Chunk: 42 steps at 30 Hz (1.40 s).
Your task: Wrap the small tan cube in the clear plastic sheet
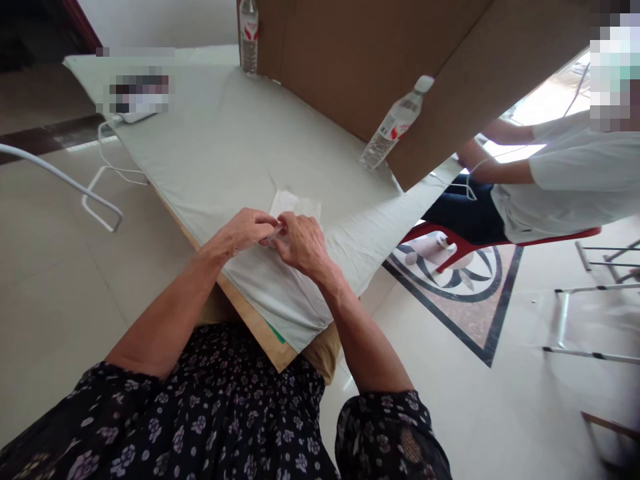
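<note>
Both my hands meet near the front edge of a table covered with a pale cloth (215, 140). My left hand (245, 230) and my right hand (303, 243) are closed in pinches, fingertips touching over a small pale item too small to name. Just beyond the fingers lies a white sheet of paper or plastic (295, 202), flat on the cloth.
A large brown cardboard panel (380, 73) stands across the back of the table. One water bottle (393, 123) leans against it; another bottle (249, 33) stands at the far end. A white device (135, 115) with a cable sits far left. Another person's arm (500, 170) shows at right, seated on a red chair (450, 240).
</note>
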Each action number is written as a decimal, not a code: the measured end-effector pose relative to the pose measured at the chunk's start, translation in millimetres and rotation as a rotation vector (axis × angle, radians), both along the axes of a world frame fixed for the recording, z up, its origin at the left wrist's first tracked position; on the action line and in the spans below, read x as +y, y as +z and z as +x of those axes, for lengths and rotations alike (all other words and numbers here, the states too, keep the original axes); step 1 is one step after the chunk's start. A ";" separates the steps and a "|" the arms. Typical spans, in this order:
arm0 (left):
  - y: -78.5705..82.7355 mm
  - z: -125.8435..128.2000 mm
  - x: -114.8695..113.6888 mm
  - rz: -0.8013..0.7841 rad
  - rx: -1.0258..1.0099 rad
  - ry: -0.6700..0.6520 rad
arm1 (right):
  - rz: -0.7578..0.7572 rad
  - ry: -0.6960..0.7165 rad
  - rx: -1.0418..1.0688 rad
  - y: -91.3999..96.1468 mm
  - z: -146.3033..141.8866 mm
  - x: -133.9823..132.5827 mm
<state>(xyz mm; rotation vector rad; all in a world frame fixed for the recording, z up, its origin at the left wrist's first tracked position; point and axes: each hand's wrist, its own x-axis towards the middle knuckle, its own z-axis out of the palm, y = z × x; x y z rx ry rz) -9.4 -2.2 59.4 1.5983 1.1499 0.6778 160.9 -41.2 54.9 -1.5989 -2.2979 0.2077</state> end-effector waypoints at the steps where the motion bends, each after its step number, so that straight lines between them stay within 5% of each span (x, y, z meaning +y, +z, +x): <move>1: 0.1 -1.8 -1.9 0.037 0.022 -0.031 | -0.002 0.002 0.032 -0.6 1.9 -2.8; 8: -19.3 7.6 -15.6 0.538 0.388 0.001 | 0.070 -0.004 0.283 -18.6 24.6 -28.7; 13: -34.5 9.0 -17.9 0.750 0.403 0.024 | 0.117 -0.395 0.531 -41.0 60.8 -47.6; 16: -38.9 8.9 -17.3 0.776 0.404 0.011 | -0.041 -0.529 0.632 -52.2 74.4 -43.8; 22: -35.6 13.5 -20.9 0.786 0.493 -0.020 | -0.159 -0.571 0.651 -55.9 62.3 -6.8; 33: -23.5 21.0 -22.7 0.769 0.597 -0.070 | -0.023 -0.540 0.751 -40.3 24.3 1.7; 42: -33.0 19.4 -9.7 0.727 0.435 -0.115 | -0.005 -0.482 0.845 -34.9 2.8 12.5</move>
